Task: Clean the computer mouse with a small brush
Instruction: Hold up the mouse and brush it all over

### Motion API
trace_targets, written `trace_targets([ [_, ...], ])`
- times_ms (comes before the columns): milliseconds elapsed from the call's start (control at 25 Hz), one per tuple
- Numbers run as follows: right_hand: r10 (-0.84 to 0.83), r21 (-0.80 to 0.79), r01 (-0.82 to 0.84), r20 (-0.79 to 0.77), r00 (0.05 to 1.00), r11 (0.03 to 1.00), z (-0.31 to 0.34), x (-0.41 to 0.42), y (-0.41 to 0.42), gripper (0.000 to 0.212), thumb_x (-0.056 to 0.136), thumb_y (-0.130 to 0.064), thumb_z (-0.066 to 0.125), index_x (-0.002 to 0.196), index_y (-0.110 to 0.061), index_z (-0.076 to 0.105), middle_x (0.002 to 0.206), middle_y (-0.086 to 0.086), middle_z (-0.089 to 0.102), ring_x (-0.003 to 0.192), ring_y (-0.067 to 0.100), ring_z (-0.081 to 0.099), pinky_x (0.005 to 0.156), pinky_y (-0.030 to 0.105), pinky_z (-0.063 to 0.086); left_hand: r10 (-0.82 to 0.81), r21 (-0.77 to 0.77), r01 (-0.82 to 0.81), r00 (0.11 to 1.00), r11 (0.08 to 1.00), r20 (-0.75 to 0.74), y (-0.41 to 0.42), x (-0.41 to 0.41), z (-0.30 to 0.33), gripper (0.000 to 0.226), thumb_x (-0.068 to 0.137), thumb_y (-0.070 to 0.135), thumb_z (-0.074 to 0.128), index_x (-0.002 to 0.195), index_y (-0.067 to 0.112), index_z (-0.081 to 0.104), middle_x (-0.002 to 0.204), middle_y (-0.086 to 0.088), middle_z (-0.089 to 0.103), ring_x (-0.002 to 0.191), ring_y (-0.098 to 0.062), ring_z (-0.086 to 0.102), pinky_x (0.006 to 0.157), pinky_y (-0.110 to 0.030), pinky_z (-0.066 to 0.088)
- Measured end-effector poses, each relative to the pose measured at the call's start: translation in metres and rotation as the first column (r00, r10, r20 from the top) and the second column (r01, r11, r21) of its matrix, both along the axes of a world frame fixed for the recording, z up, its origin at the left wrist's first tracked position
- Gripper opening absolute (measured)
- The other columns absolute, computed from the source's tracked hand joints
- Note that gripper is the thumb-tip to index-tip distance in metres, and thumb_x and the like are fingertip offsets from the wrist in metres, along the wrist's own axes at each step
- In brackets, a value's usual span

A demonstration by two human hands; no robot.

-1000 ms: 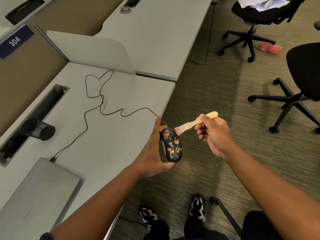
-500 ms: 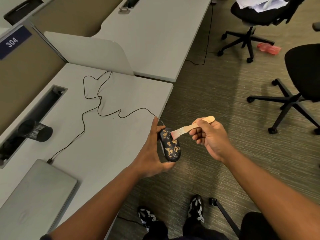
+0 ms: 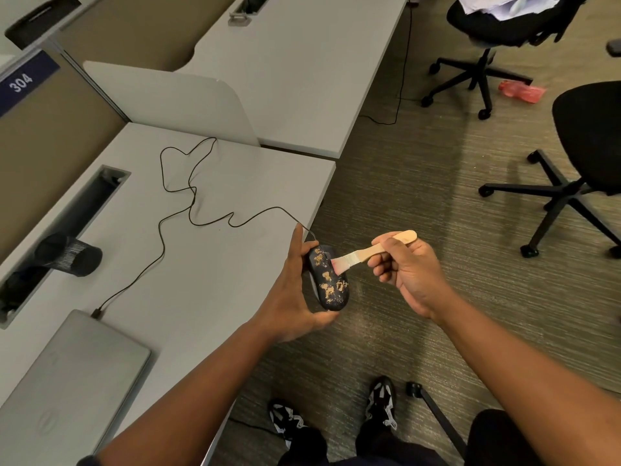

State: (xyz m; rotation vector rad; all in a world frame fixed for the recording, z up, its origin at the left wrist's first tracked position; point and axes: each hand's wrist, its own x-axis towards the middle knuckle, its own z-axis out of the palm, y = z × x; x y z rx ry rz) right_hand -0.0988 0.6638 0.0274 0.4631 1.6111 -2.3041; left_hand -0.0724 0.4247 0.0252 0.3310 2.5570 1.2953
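A black computer mouse (image 3: 327, 280) speckled with tan dirt is held just off the desk's front edge, over the carpet, by my left hand (image 3: 291, 297), which grips it from the left side and underneath. Its thin black cable (image 3: 188, 210) loops back across the grey desk (image 3: 218, 264) to a closed laptop. My right hand (image 3: 408, 275) holds a small brush (image 3: 369, 252) by its pale wooden handle. The pinkish bristles touch the upper middle of the mouse's top.
A closed silver laptop (image 3: 67, 371) lies at the desk's near left. A black mesh cup (image 3: 72, 255) lies on its side by the cable slot (image 3: 64, 230). Two black office chairs (image 3: 584, 156) stand on the carpet to the right; my feet (image 3: 332, 415) are below.
The brush bristles have slid from the front end of the mouse down toward its middle. My right hand has moved slightly with the stroke; the left hand keeps the mouse steady.
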Motion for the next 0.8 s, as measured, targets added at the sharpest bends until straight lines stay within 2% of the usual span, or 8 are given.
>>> trace_targets([
  [120,-0.044,0.026,0.045,-0.020,0.999,0.999,0.000,0.001,0.007,0.018,0.106,-0.013,0.052,0.107,-0.002,0.067,0.074,0.013,0.070,0.062,0.018,0.060,0.052,0.023,0.049,0.002,-0.001,-0.002,1.000,1.000,0.008,-0.001,0.003,0.000,0.152,0.067,0.028,0.099,0.149,0.065,-0.024,0.160,0.012,0.033,0.147,-0.006,0.041,0.118,-0.024,0.039],
  [280,0.030,-0.044,-0.032,-0.053,0.998,0.998,0.003,0.006,0.005,0.020,0.107,-0.015,0.051,0.108,-0.002,0.066,0.076,0.014,0.070,0.061,0.016,0.062,0.053,0.023,0.051,0.007,-0.002,-0.007,1.000,1.000,0.005,0.000,0.004,0.001,0.153,0.067,0.025,0.099,0.148,0.065,-0.025,0.159,0.012,0.035,0.146,-0.004,0.042,0.117,-0.022,0.039],
  [480,-0.008,0.093,0.017,-0.101,0.995,0.996,-0.003,0.005,0.008,0.020,0.107,-0.013,0.050,0.107,-0.001,0.067,0.074,0.012,0.072,0.061,0.019,0.061,0.052,0.023,0.051,0.013,0.005,-0.013,1.000,1.000,0.021,-0.002,0.005,-0.004,0.153,0.066,0.028,0.099,0.154,0.056,-0.023,0.161,0.011,0.033,0.147,-0.005,0.040,0.113,-0.011,0.036],
  [680,0.054,0.013,-0.053,-0.117,0.992,0.999,0.000,0.013,0.005,0.021,0.107,-0.012,0.050,0.108,0.001,0.066,0.075,0.015,0.072,0.060,0.018,0.064,0.052,0.023,0.052,0.023,0.005,-0.023,1.000,1.000,0.011,0.000,0.006,-0.005,0.152,0.066,0.028,0.099,0.153,0.059,-0.022,0.161,0.010,0.033,0.149,-0.008,0.039,0.118,-0.024,0.038],
  [800,0.068,0.049,-0.063,-0.107,0.992,0.997,-0.002,0.014,0.007,0.020,0.107,-0.011,0.050,0.106,0.000,0.066,0.074,0.014,0.073,0.060,0.018,0.064,0.052,0.023,0.053,0.030,0.019,-0.030,0.999,0.999,0.017,-0.001,0.005,-0.006,0.152,0.066,0.026,0.099,0.154,0.058,-0.020,0.160,0.010,0.034,0.149,-0.007,0.040,0.115,-0.015,0.037],
])
